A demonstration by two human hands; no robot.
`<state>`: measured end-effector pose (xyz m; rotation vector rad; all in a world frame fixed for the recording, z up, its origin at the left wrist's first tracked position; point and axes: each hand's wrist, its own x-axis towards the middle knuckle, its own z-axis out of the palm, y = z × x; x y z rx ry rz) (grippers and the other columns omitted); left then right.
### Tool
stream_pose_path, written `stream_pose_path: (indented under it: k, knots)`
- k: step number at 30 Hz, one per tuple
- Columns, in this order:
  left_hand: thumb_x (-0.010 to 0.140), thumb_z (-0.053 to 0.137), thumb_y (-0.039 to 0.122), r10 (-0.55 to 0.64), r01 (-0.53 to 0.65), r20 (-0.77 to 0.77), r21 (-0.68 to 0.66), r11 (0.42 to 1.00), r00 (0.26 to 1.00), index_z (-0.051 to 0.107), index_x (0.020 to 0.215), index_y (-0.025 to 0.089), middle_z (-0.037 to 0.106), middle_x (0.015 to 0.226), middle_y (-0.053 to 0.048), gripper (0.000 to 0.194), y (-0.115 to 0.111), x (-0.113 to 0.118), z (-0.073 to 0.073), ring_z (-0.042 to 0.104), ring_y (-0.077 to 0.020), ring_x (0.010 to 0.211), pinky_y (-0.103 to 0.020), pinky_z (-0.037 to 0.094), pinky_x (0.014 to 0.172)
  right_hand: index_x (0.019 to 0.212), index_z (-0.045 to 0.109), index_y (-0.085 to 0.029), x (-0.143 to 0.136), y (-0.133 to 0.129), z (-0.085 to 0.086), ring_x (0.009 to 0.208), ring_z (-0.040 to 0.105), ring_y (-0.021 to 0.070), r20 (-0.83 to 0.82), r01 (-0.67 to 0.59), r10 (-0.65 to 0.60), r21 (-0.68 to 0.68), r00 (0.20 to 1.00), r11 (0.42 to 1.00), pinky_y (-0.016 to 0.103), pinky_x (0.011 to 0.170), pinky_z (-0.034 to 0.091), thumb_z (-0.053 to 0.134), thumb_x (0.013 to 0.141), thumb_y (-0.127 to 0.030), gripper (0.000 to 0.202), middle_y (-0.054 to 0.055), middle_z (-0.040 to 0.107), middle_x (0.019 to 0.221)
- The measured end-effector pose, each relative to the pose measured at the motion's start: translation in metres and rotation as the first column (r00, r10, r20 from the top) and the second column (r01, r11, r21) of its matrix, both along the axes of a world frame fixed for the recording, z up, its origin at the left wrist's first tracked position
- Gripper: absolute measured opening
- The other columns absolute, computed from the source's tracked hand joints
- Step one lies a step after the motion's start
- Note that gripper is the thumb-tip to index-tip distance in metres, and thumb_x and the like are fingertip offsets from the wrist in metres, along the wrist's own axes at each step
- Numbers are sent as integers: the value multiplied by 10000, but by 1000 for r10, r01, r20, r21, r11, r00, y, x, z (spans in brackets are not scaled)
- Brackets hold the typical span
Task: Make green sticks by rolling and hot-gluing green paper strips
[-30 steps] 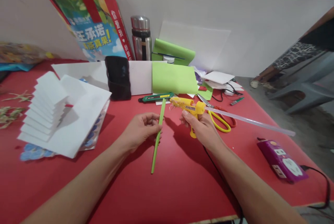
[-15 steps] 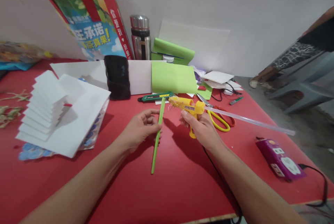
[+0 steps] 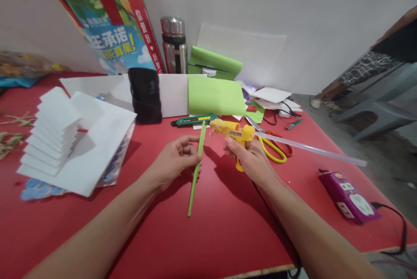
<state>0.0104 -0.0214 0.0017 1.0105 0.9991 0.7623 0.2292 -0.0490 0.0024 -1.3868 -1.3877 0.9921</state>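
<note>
- Left hand [image 3: 178, 159]: forearm slanting in from the near left, thumb and curled fingers pinching a green strip [image 3: 193, 188].
- Strip: over the tabletop's [image 3: 156, 235] middle, far end just beside the yellow glue gun [image 3: 232, 128].
- Right hand [image 3: 248, 155]: forearm from the near right, fingers wrapped around the gun's grip.

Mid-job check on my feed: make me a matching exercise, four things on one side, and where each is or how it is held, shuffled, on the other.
Things
1. Green strip
2. Yellow glue gun
3. Steel flask
4. Purple box

Places
A. Standing beside the printed bag
B. Gripped in the right hand, a clear stick reaching out behind it
C. On the right part of the red table, with a black cord running from it
D. Held in the left hand

Pairs: 1-D, 2-B, 3-A, 4-C
</note>
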Motion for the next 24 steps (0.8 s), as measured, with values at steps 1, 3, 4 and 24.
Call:
stream_pose_path:
  k: [1,3,4,24]
  knots:
    - [698,851,264,-2,2,-5,2,1000,1000,574,1153,217,599,642,77,536,0,0,0,682,-203,531,-365,573,546,717,666,-186,0,0,0,637,540,151,4,0,0,0,1000,1000,293,600,420,613,950,-603,480,27,622,697]
    - [703,851,267,-4,4,-14,9,1000,1000,576,1157,214,603,646,74,534,0,0,0,685,-202,534,-353,565,543,723,664,-186,-1,0,1,637,540,150,8,-1,1,-2,1000,1000,291,597,418,610,951,-602,477,25,617,693]
    - [705,851,268,-3,3,-16,12,1000,1000,577,1158,213,605,649,72,533,0,0,0,686,-202,536,-347,560,539,728,663,-186,-1,0,1,638,541,151,9,0,0,-6,1000,1000,290,597,418,610,949,-603,475,25,616,691]
    - [699,866,253,38,-39,35,9,999,999,592,1147,216,574,652,88,526,3,-3,-2,622,-137,522,-324,558,571,689,566,-205,-7,-3,5,617,462,149,0,-67,67,-20,998,998,286,549,366,593,942,-597,467,8,521,666]
